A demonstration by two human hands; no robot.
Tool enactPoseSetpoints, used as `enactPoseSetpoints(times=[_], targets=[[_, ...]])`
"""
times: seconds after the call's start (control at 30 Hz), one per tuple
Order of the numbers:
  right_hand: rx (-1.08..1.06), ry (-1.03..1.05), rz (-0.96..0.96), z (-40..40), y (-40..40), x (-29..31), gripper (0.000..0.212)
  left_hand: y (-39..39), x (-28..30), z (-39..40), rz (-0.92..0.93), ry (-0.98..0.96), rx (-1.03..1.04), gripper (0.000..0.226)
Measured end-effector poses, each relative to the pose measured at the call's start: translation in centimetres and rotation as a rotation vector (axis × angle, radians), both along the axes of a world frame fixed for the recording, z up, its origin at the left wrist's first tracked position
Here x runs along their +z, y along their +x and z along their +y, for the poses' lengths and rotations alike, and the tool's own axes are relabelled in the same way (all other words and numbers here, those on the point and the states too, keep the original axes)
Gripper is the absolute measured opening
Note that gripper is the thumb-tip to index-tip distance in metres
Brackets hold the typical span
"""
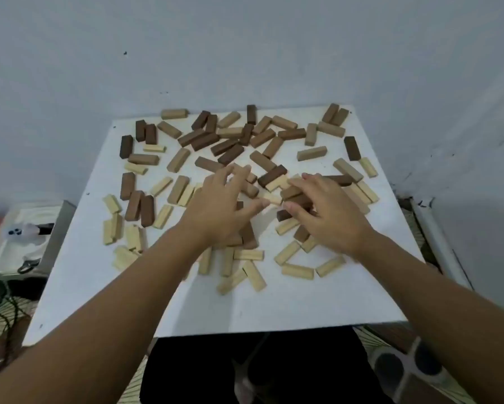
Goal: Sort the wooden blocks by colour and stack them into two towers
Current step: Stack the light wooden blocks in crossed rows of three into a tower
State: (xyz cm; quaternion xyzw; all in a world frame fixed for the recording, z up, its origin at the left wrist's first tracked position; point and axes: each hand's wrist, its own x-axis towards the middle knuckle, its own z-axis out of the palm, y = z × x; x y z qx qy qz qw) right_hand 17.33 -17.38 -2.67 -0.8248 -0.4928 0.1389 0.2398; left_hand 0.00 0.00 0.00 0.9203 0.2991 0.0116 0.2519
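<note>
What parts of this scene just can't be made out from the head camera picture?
- Blocks under the left hand and right hand: the palms cover them, so their number and colour are unknown.
- Whether either hand actually grips a block: the fingertips are blurred against the pile.
- The items on the grey surface left of the white table: blurred and cut off by the frame edge.
- The small dark marks on the wall: too small to identify.

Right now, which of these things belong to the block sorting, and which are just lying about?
For the job: dark brown blocks, pale blocks, white table, left hand, right hand.

Lying about: white bag, scissors, dark cord.
</note>
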Motion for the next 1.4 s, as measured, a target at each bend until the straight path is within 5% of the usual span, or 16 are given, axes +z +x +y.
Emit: enactPoseSetpoints(times=[0.17, 0.37, 0.77, 0.9, 1.0, 1.07, 1.3, 1.4], targets=[[0.051, -0.244, -0.136, -6.1, -2.1, -1.8, 0.083, -4.3, -2.2, -5.4, 0.171, 0.185, -0.177, 0.097], [0.005, -0.25, -0.313, -5.6, -2.7, -3.7, 0.086, -5.2, -5.9, -6.9, 0.146, 0.292, -0.155, 0.075], [0.072, -0.088, -0.281, 1.2, 1.8, -3.7, 0.072, 1.3, -6.1, -0.2, -0.049, 0.308, -0.107, 0.091], [-0.214, 0.126, -0.349, 0.4, 4.0, -3.3, 0.069, 1.7, -6.1, -0.2, -0.129, 0.343, -0.114, 0.1], [-0.401, -0.114, -0.212, 0.5, 6.5, -3.6, 0.086, 2.5, -6.3, -0.1, -0.038, 0.36, -0.139, 0.097], [-0.355, -0.201, -0.201, 1.1, 7.4, -4.3, 0.088, 2.9, -6.4, 0.1, -0.01, 0.366, -0.135, 0.096], [-0.141, -0.023, -0.158, 2.5, 8.1, -4.3, 0.063, 2.7, -6.6, -0.1, -0.075, 0.329, -0.093, 0.097], [-0.222, 0.066, -0.15, 2.4, 9.0, -4.3, 0.064, 2.4, -6.6, -0.4, -0.105, 0.308, -0.078, 0.098]])
